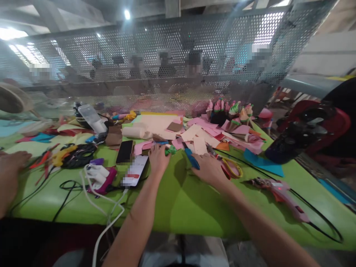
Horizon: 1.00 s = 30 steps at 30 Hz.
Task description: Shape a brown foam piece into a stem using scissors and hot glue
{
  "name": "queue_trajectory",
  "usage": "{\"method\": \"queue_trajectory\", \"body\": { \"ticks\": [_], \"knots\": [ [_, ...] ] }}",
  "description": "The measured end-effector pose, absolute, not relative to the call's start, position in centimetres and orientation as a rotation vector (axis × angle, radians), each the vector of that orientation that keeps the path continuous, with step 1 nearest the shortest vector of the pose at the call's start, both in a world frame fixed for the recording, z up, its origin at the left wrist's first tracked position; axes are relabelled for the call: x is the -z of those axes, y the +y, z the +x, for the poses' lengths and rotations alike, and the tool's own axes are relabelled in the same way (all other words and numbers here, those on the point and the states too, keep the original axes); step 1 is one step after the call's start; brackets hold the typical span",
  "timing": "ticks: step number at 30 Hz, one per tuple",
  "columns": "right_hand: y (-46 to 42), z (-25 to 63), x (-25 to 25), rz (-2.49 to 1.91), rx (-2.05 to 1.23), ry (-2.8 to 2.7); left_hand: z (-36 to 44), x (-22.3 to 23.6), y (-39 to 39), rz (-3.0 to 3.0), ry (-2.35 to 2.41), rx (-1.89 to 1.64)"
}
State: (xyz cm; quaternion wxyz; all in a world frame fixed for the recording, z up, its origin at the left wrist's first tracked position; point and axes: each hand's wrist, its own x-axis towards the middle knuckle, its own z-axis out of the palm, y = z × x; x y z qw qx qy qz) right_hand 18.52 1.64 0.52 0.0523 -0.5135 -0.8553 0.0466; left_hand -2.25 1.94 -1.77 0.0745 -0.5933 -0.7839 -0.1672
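My left hand [159,159] is over the middle of the green table, its fingers curled closed. At its thumb side sits a small crumpled green piece [170,150], which the fingertips pinch. My right hand [207,168] is closed on a blue-handled tool [191,157] with a dark narrow tip pointing away to the left; its exact kind is unclear. Pliers or scissors with red and yellow loop handles [236,168] lie just beside the right hand. A lit phone [136,171] is close to my left wrist. Pink and cream sheets [200,133] lie beyond both hands.
A pink hot glue gun [287,196] with a black cord lies at right. Finished pink and green cones [230,107] stand behind. A dark bottle [297,133], a black phone [125,151], a power strip [102,180] and another person's hand [12,167] are around.
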Motion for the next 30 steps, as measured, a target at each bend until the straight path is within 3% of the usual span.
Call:
{"method": "queue_trajectory", "body": {
  "ticks": [20,26,30],
  "knots": [
    [1.4,18.3,-0.3,-1.470,-0.204,-2.611,-1.1,1.2,1.4,-1.827,-2.341,0.602],
    [2.6,19.8,-0.1,-1.431,-0.119,-2.504,1.7,1.0,0.5,-2.165,-2.130,0.669],
    [4.5,22.7,-0.5,-1.656,-0.027,-2.315,3.9,1.2,-0.3,-2.417,-2.052,0.582]
  ]
}}
